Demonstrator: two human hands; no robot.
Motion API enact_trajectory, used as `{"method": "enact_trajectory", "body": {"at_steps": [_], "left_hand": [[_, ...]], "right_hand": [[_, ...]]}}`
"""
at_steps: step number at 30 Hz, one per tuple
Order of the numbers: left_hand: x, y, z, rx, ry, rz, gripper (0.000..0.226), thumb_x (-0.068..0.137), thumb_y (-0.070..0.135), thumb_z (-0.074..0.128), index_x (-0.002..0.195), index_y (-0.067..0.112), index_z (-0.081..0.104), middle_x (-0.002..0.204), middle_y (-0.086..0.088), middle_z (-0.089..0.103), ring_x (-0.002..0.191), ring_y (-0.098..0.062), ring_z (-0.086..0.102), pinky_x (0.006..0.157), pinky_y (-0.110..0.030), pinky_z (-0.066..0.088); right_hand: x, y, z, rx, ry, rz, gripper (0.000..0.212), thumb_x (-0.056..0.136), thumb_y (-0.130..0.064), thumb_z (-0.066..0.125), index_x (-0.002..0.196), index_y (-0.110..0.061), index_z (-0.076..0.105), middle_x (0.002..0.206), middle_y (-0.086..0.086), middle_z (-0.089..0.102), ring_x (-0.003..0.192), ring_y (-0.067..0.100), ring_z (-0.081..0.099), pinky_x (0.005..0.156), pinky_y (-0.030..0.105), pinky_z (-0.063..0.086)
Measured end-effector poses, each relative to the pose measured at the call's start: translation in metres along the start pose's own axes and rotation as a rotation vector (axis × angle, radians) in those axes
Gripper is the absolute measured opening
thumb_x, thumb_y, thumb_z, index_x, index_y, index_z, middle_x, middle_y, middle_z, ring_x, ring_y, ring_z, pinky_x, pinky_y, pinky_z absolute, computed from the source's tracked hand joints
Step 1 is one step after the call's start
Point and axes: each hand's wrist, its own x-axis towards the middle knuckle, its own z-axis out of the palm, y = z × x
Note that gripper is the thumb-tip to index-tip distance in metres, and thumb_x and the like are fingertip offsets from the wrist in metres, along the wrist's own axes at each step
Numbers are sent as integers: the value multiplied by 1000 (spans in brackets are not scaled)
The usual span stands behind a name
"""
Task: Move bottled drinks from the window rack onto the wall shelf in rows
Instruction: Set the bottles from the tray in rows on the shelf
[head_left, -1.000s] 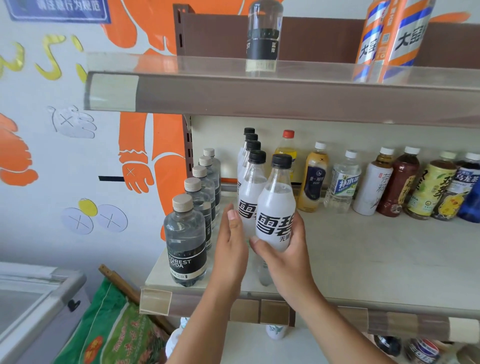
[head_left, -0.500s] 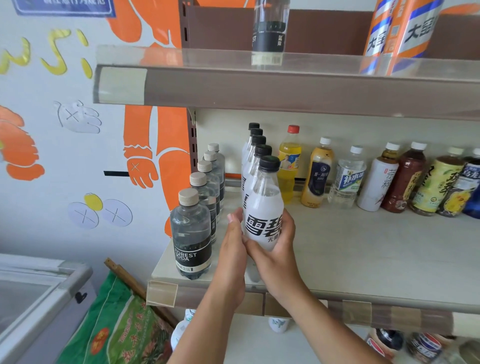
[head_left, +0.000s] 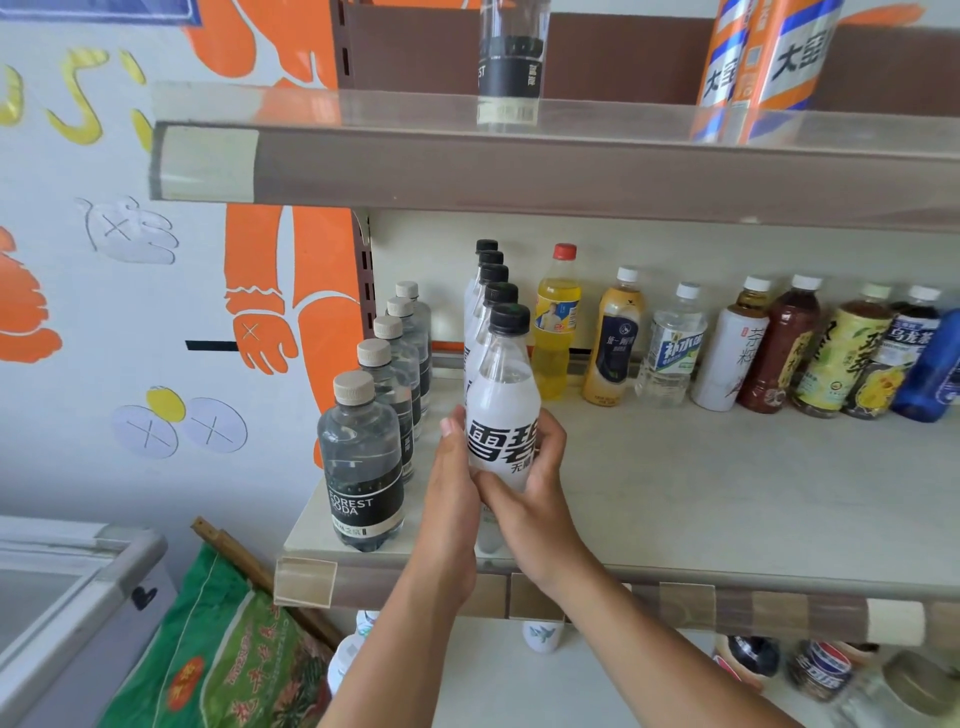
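Wall shelf (head_left: 727, 493) is spread across mid-frame. Grey-capped soda row (head_left: 387, 395) is lined up at its left end. White bottle (head_left: 501, 410) is seen upright at frame centre, fronting the black-capped row (head_left: 500, 294); it is gripped by the right hand (head_left: 537, 493), with the left hand (head_left: 454, 486) laid flat against its side.

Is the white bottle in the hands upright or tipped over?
Upright: on the white bottle, the black cap sits straight above the label. The right hand grips it, the left hand presses its side.

front clear btl (head_left: 363, 457): FOREST SODA | white btl (head_left: 501, 395): 雪碧
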Motion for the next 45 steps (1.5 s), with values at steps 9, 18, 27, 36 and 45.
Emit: {"method": "enact_trajectory", "body": {"at_steps": [9,18,27,36,45], "left_hand": [[-14,-6,8,326,301,206,56,103,55,25,154,33,28,159,11,30,146,-5,24,121,-36,23],[-59,-30,83,1013,247,914,44,102,34,39,142,17,44,159,-14,26,148,-39,7,120,-56,7],[-151,-75,230,1174,-514,727,41,92,27,45,131,18,56,118,-3,68,115,-32,57,115,-57,26],[-309,-123,367,1162,-1140,749,48,96,30,47,143,21,45,145,-3,44,132,-31,39,104,-46,41],[-410,-182,444,991,-1559,724,38,98,30,47,134,21,56,133,-2,55,118,-31,53,91,-43,49]], "right_hand": [[-19,-17,-30,-284,-41,93,72,66,-52,67,127,-56,28,130,-7,40,119,7,44,94,21,40],[-66,-72,-137,-892,242,36,56,87,-36,64,139,-38,45,140,-11,37,133,14,27,111,34,25],[-209,-155,-292,-1407,525,497,67,93,-42,52,153,-32,27,156,-5,29,143,27,23,117,47,25],[-407,-227,-380,-1548,845,922,64,95,-44,50,153,-25,32,158,4,35,143,32,31,115,46,32],[-529,-236,-420,-1388,1069,1266,59,95,-41,47,151,-29,35,159,2,36,146,32,29,115,47,29]]}}
